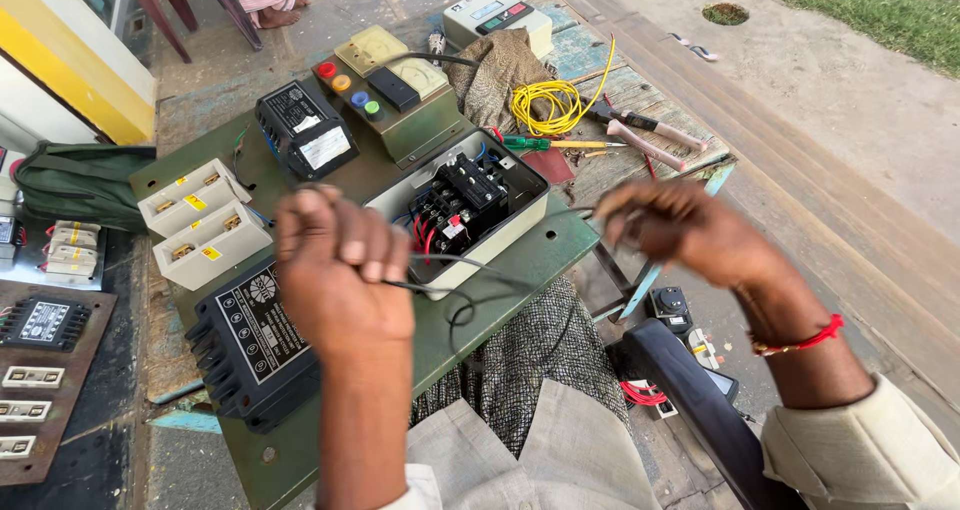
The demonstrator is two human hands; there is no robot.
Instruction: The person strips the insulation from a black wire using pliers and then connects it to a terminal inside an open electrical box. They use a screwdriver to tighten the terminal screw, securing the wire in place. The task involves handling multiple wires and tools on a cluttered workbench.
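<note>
A: What is being held just now?

B: A thin black wire (470, 270) is being stretched between the two hands. The left hand (340, 275) is being kept closed in a fist around one end, and the right hand (680, 228) is being pinched shut on the other, both raised above the green panel board (500, 300).

A: Where is the wire being run?

B: It is being drawn across the front of the open grey switch box (470, 210), just above its rim. A slack loop of it is hanging down over the board's edge.

A: How far is the work being taken?

B: Judging from the board, much is already being shown as mounted: the black contactor (465, 195) with red leads inside the box, two white fuse carriers (200, 225), a meter panel with coloured push buttons (385, 90). The wire in hand is not being seen joined to any terminal, though the far end is blurred, so that cannot be told for certain. A green screwdriver (545, 143) and pliers (640, 125) are lying untouched beside a yellow wire coil (545, 105).
</note>
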